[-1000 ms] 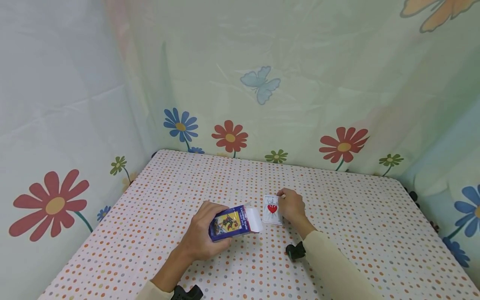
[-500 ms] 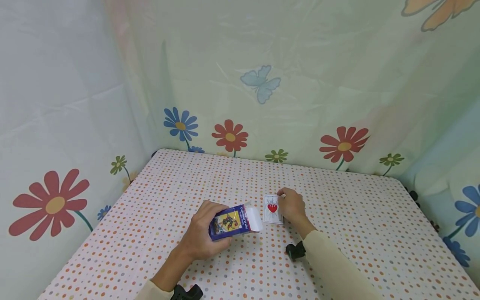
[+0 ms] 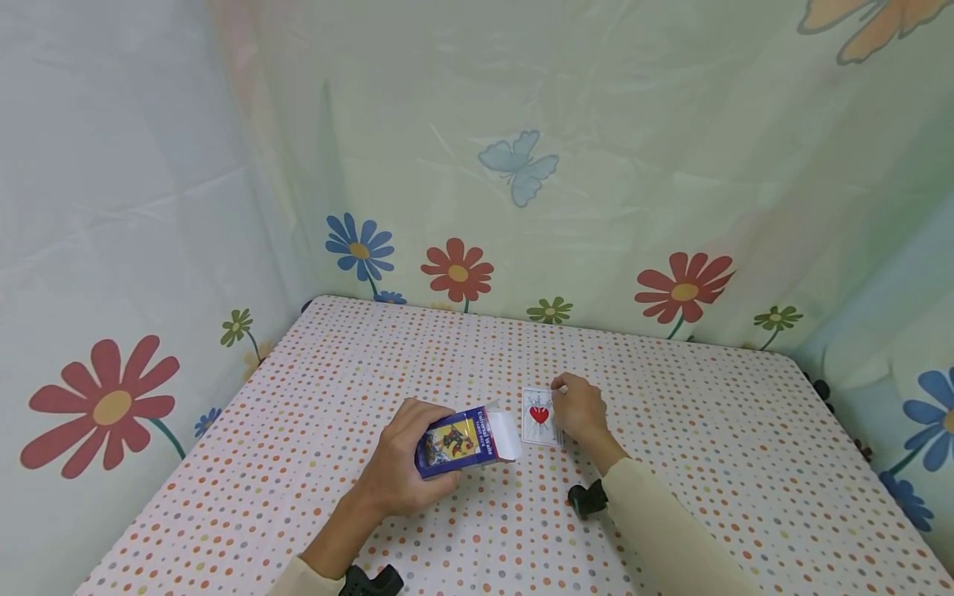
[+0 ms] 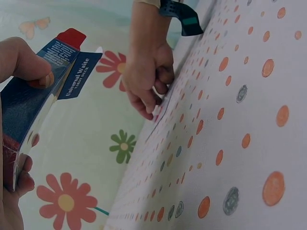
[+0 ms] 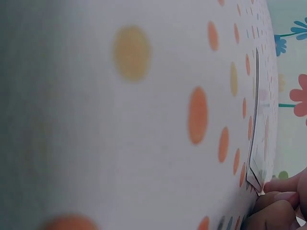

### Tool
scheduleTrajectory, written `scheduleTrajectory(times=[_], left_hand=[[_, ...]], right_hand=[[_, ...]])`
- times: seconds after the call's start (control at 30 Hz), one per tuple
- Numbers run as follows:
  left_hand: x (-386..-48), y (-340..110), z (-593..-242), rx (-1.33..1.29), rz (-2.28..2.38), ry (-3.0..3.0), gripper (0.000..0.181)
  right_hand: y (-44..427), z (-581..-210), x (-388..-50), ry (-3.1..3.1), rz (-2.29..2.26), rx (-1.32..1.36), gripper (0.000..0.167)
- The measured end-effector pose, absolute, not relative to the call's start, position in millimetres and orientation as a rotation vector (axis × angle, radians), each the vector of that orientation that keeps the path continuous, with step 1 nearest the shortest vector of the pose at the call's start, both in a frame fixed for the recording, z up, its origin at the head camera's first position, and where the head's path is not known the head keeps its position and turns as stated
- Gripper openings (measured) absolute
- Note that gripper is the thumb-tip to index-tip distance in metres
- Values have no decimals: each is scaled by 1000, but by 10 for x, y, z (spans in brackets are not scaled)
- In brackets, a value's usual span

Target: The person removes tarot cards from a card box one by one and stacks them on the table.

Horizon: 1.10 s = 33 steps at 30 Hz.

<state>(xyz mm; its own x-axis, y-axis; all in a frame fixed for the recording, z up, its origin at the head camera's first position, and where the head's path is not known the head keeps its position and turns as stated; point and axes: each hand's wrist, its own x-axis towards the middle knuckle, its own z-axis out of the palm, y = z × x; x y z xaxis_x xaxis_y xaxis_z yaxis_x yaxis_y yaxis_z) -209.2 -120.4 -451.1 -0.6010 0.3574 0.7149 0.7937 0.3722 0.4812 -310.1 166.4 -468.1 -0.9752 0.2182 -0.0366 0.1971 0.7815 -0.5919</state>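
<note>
My left hand (image 3: 402,463) grips a blue tarot card box (image 3: 453,445) above the table, its printed front up. The box's end flap hangs open toward the right; in the left wrist view, the thumb (image 4: 33,62) lies over the box's side. A tarot card (image 3: 538,416) with a red heart lies face up just right of the box. At the card's right edge, my right hand (image 3: 583,410) pinches it with curled fingers. The right wrist view has the card (image 5: 260,143) nearly edge-on, with more than one layer showing at the near corner beside the fingertips (image 5: 283,196).
A white cloth with coloured dots covers the table (image 3: 387,356). Behind it hangs a pale curtain (image 3: 596,207) printed with flowers and butterflies, which also encloses both sides. Black cameras are strapped to the left wrist (image 3: 373,581) and right wrist (image 3: 587,500).
The heart card has shifted slightly to the left at my right fingertips, and extra edge lines show at its lower right. Both hands and the box stay nearly still.
</note>
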Motion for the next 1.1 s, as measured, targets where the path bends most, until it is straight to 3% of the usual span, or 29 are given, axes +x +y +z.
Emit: scheduleTrajectory(times=[1.1], left_hand=[[-2087,-1209,-4504,-983,-1149,-2142,66]], right_hand=[[1652,-4678,-3024,-2851,1009,-395,24]])
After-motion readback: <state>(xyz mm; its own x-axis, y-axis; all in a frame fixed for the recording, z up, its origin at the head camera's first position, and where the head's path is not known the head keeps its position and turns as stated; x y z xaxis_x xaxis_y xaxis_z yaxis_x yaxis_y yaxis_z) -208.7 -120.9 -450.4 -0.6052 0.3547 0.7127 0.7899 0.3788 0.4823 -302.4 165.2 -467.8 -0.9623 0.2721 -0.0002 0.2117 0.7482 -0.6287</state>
